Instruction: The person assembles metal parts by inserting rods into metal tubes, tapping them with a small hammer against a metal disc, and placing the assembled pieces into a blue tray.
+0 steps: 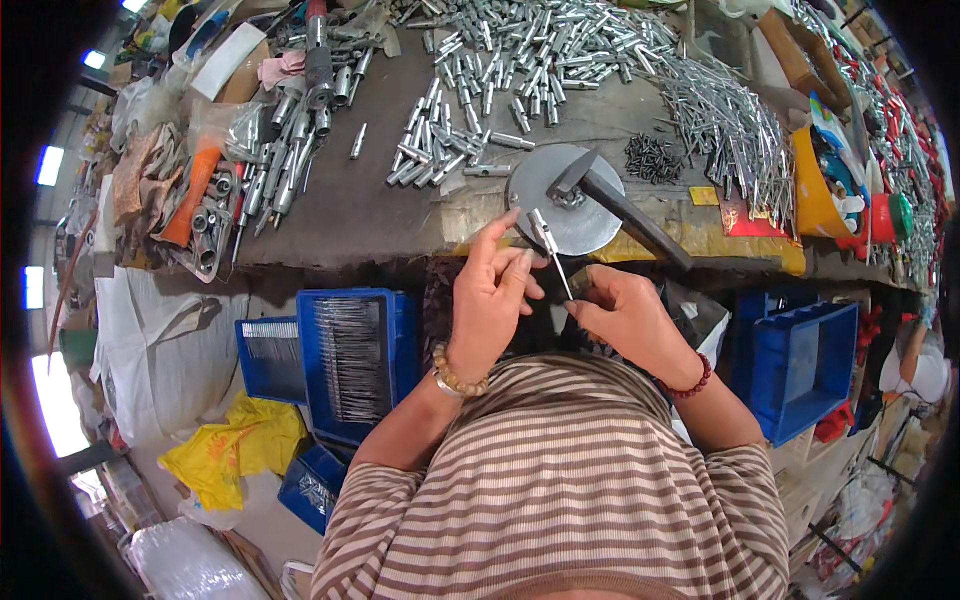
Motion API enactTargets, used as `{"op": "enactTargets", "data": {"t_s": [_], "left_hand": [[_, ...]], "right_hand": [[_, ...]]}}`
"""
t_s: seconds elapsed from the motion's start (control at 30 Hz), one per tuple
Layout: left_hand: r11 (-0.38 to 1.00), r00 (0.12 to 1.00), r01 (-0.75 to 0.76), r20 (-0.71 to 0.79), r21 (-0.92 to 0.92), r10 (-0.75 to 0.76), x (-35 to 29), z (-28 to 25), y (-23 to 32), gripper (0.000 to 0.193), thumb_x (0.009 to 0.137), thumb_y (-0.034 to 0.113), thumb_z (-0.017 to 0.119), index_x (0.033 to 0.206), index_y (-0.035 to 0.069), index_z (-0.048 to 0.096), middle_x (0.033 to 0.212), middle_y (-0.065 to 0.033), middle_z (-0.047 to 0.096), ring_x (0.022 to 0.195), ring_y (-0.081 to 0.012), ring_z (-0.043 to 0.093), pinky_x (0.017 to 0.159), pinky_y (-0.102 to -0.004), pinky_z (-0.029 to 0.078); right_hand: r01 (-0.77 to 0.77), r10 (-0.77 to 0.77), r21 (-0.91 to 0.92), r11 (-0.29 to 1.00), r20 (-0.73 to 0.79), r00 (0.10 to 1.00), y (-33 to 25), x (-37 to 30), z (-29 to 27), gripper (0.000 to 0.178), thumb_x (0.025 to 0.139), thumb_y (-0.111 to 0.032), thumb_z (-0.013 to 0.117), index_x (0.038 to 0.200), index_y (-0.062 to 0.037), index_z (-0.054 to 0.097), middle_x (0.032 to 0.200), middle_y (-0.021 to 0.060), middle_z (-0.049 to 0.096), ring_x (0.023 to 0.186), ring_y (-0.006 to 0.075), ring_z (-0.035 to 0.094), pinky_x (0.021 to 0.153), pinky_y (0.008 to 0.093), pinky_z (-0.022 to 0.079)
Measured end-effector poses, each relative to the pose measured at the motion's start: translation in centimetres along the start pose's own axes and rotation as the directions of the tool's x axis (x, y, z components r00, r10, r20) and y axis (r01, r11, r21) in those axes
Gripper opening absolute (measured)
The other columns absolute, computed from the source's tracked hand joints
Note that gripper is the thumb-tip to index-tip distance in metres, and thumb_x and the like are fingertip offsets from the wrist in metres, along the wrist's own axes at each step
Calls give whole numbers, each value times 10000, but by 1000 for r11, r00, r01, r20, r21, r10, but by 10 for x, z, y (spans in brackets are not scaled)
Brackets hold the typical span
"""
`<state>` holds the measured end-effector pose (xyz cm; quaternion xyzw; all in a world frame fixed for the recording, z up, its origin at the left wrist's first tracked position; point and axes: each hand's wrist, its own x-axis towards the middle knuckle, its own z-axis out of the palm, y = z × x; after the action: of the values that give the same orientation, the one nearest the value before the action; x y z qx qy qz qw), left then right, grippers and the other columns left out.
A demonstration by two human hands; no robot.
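Note:
A thin metal rod with a thicker socket-like head slants in front of me, its head up and to the left. My right hand pinches the rod's lower end between thumb and fingers. Beside the head, my left hand is open, index finger raised and thumb apart from it. Just beyond the rod lies a round grey metal disc at the bench edge. Across the disc rests a hammer, its dark handle pointing toward the near right. Small metal pieces lie by the hammer head.
Shiny metal sockets are heaped on the bench, with thin rods and small black pins to the right. Tools crowd the left. Blue bins stand below the bench at left, another blue bin at right.

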<state>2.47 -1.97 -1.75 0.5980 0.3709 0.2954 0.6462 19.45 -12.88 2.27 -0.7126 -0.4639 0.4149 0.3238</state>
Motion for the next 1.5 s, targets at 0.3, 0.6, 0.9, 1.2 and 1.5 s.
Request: {"op": "enactTargets", "data": {"t_s": [0.3, 0.6, 0.9, 1.2, 1.5], "left_hand": [[959, 995, 102, 3, -263, -105, -9, -7, 0, 585, 1036, 87, 648, 1558, 41, 386, 1060, -96, 759, 704, -51, 595, 572, -191, 482], [981, 907, 37, -405, -190, -113, -36, -88, -8, 486, 964, 35, 690, 1397, 6, 472, 930, -67, 711, 616, -48, 494, 522, -194, 377], [981, 401, 114, -896, -159, -192, -118, -281, -129, 483, 889, 44, 750, 1334, -3, 569, 866, -50, 670, 637, -85, 531, 544, -257, 403], [926, 305, 282, -891, -252, -336, -136, -310, -252, 424, 827, 31, 798, 1213, 24, 622, 849, -52, 651, 650, -146, 619, 550, -312, 490], [891, 252, 428, -926, -154, -281, -81, -326, -273, 423, 833, 146, 844, 1177, 15, 636, 888, -135, 740, 727, -222, 719, 667, -365, 572]], "right_hand": [[-92, 66, 236, 968, 115, 991, -3, -3, 25, 166, 949, -116, 716, 968, 28, 635, 691, 30, 613, 646, 71, 509, 586, 288, 445], [-11, -43, 268, 963, 195, 980, -6, 1, 47, 177, 982, -81, 724, 1098, 8, 623, 815, 11, 606, 738, 49, 522, 657, 256, 467], [-182, 82, 325, 928, 298, 951, 13, 7, 49, 172, 1013, -78, 666, 1166, 1, 660, 945, 10, 667, 833, 72, 603, 763, 251, 520], [-217, 110, 303, 928, 334, 936, 10, 15, 60, 181, 1025, -59, 643, 1197, -12, 670, 974, 12, 684, 830, 70, 606, 783, 244, 524], [-234, 143, 292, 928, 300, 943, 18, 14, 59, 226, 1028, -55, 627, 1246, -14, 672, 988, 23, 702, 843, 71, 618, 782, 242, 525]]}}
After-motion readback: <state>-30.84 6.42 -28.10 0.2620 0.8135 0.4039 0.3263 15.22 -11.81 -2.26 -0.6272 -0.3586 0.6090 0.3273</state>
